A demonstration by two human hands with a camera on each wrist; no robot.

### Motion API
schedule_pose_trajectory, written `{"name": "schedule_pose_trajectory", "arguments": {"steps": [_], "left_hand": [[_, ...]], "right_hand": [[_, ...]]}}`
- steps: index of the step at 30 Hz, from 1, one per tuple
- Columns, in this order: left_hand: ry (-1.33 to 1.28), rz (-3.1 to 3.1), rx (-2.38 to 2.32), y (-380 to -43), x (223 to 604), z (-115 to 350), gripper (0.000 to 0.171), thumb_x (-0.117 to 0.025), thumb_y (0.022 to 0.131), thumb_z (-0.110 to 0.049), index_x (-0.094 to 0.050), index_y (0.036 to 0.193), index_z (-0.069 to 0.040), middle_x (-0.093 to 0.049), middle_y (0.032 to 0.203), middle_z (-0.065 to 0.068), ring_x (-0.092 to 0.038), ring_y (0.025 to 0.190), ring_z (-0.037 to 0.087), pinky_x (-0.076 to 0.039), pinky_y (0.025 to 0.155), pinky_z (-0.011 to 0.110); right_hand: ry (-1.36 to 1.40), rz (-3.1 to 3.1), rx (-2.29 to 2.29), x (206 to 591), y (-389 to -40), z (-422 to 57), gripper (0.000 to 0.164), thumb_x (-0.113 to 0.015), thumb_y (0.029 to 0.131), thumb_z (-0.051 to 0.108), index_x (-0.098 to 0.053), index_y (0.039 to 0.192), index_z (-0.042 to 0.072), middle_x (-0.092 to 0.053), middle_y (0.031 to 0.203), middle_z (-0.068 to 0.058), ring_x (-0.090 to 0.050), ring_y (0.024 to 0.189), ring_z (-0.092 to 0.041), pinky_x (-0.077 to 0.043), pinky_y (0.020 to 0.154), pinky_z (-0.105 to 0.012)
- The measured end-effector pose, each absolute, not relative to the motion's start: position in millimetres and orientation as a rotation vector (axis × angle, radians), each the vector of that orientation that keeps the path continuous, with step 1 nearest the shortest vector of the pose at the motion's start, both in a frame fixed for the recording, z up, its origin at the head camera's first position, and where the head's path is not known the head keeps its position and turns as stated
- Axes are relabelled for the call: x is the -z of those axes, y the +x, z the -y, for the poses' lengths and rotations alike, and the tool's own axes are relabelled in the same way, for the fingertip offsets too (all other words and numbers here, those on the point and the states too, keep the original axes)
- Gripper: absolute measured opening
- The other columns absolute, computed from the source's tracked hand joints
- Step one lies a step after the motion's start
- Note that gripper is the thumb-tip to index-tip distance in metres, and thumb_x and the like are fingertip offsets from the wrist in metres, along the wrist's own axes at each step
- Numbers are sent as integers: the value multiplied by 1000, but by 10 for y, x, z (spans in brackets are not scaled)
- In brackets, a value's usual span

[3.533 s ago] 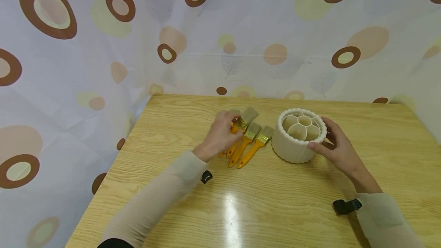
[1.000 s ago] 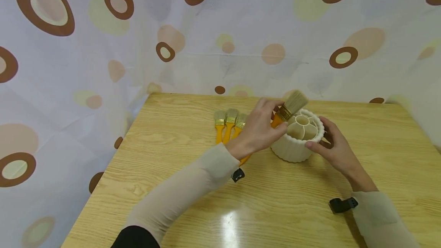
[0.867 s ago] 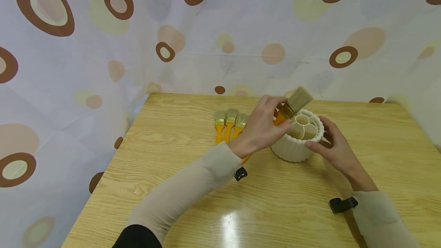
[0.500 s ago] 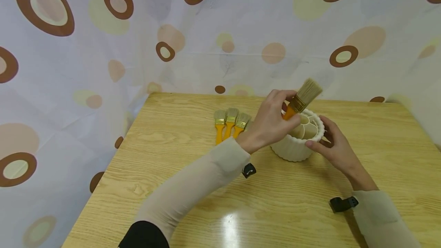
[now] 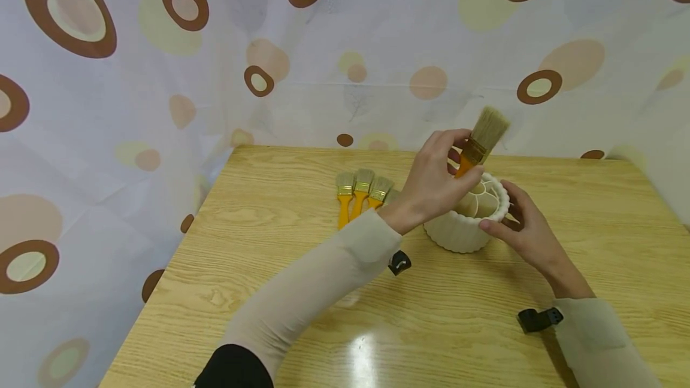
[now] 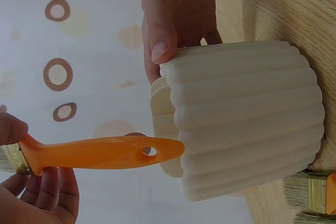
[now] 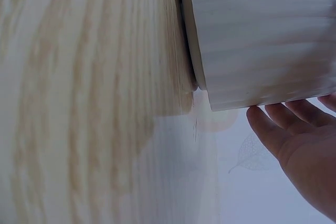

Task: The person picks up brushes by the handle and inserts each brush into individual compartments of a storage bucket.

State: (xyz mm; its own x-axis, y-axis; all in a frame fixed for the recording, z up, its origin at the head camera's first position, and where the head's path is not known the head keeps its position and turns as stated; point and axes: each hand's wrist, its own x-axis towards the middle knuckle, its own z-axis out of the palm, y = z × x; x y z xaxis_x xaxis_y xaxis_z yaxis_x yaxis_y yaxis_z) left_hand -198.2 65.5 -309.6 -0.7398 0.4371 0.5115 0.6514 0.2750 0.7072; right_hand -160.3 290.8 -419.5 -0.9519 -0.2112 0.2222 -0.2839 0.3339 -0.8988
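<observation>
In the head view my left hand [image 5: 436, 181] pinches a paintbrush [image 5: 489, 127] near its metal ferrule, bristles up and handle slanting down. The left wrist view shows the brush's orange handle [image 6: 105, 153], its holed end overlapping the organizer's rim. The organizer [image 5: 458, 235] is a round, cream, ribbed pot with petal-shaped compartments around a central ring, upright on the table. My right hand [image 5: 530, 232] holds its right side, thumb at the rim; in the right wrist view, fingertips [image 7: 255, 113] touch the ribbed wall. My left hand hides part of the compartments.
Several more paintbrushes [image 5: 360, 187] with orange handles lie fanned on the wooden table [image 5: 269, 208] left of the organizer, partly hidden by my left forearm. A patterned cloth [image 5: 388, 35] hangs behind the table and along its left side.
My left hand picked a paintbrush from the group, carried it right to the organizer, then raised it and turned it more upright. My right hand stays on the organizer.
</observation>
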Motion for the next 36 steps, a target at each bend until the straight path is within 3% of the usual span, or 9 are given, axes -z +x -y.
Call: {"name": "schedule_pose_trajectory", "arguments": {"steps": [17, 36], "left_hand": [[-966, 2237, 1549, -1976, 3093, -774, 52, -66, 87, -11, -43, 133, -1, -51, 115, 9, -53, 92, 7, -47, 75, 10], [-974, 2287, 1508, -1943, 3361, -815, 50, -68, 85, -6, -46, 129, -2, -52, 114, 8, -52, 97, 8, -45, 79, 11]], "right_hand": [[440, 2528, -1702, 4191, -1609, -2914, 80, -63, 90, 2, -17, 153, 19, -31, 144, -7, -42, 120, -12, -41, 89, -11], [454, 2522, -1707, 4177, -1590, -2904, 79, -62, 90, 2, -17, 153, 17, -30, 144, -9, -42, 119, -11, -41, 89, -10]]}}
